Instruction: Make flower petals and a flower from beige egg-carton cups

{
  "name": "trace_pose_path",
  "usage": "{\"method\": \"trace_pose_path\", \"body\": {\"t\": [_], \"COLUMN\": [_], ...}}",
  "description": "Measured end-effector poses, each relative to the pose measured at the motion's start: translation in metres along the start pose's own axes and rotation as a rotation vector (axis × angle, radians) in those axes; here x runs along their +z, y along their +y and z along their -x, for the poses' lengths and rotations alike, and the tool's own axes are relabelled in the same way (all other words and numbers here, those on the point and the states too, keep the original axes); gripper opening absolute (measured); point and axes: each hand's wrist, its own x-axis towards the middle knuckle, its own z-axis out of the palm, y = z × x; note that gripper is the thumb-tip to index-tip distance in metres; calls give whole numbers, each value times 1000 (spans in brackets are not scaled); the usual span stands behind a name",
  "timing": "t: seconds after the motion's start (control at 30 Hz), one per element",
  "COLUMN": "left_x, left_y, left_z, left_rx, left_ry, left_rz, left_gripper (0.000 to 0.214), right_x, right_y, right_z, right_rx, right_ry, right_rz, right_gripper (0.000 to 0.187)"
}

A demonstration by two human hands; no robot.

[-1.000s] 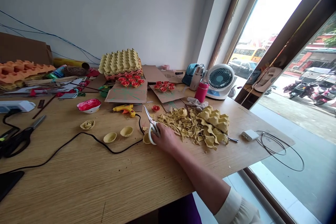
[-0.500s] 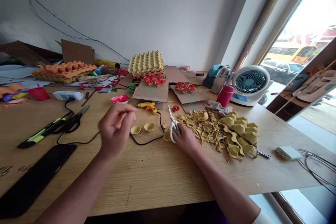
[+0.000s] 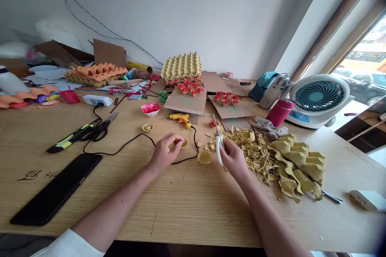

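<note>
My right hand [image 3: 233,158] is closed around the handles of white-handled scissors [image 3: 218,144], blades pointing away from me. My left hand [image 3: 167,149] is over the table with thumb and fingers pressed together. It partly covers two small yellow egg-carton cups; one cup [image 3: 184,143] shows just beyond the fingertips. Whether the fingers pinch anything is hidden. Another cut cup [image 3: 204,157] sits between my hands. A yellow carton rose [image 3: 147,127] lies farther left. Behind the hands are a yellow glue gun [image 3: 181,119] and a single red rose [image 3: 213,123].
Carton scraps [image 3: 259,154] and a cut egg-carton piece [image 3: 301,156] are piled on the right. Red roses stand on cardboard pieces [image 3: 185,102] at the back. A black cord [image 3: 132,140] crosses the table. Black scissors [image 3: 99,130], a utility knife [image 3: 72,136] and a fan [image 3: 319,96] are also there.
My left hand has lowered and moved right to the small cups, uncovering the yellow carton rose. My right hand still holds the scissors. The view has turned slightly left.
</note>
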Motion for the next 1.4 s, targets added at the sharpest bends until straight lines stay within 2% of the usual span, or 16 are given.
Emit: {"method": "trace_pose_path", "body": {"t": [0.1,0.2,0.27,0.33,0.47,0.6,0.73,0.8,0.93,1.0,1.07,1.13,1.2,1.27,1.4], "left_x": [8,22,36,52,85,104,105,101,89,80,67,50,32,15,-4], "left_y": [12,35,51,63,70,66,64,65,65,59,48,34,18,3,-18], "left_z": [-5,-24,-41,-55,-67,-65,-63,-61,-52,-48,-44,-41,-37,-32,-17], "left_rx": [-132,-444,-577,-618,-645,-679,-644,-485,2,104,122,76,22,-29,-51], "left_ry": [-30,-122,-226,-296,-274,-183,-157,-203,-364,-372,-302,-216,-77,3,33], "left_rz": [208,707,1062,1277,1387,1320,1210,987,385,253,160,69,11,-30,-89], "left_gripper": [12,29,33,28,19,17,11,3,39,47,40,27,18,16,18], "right_x": [-5,-6,-5,-6,-10,-14,-16,-16,-17,-17,-17,-15,-12,-8,0], "right_y": [-3,-9,-12,-14,-14,-15,-18,-18,-14,-13,-13,-14,-14,-13,-13], "right_z": [-1,2,4,6,3,-1,-1,-1,-2,-4,-4,-3,-1,2,6], "right_rx": [150,161,149,147,153,133,92,71,29,9,0,4,22,32,48], "right_ry": [-209,-332,-378,-405,-332,-201,-126,-81,27,74,111,134,128,103,-8], "right_rz": [-444,-697,-790,-830,-849,-875,-910,-910,-942,-961,-955,-919,-873,-840,-721], "right_gripper": [46,50,50,50,51,48,44,41,37,34,31,30,32,35,37]}}
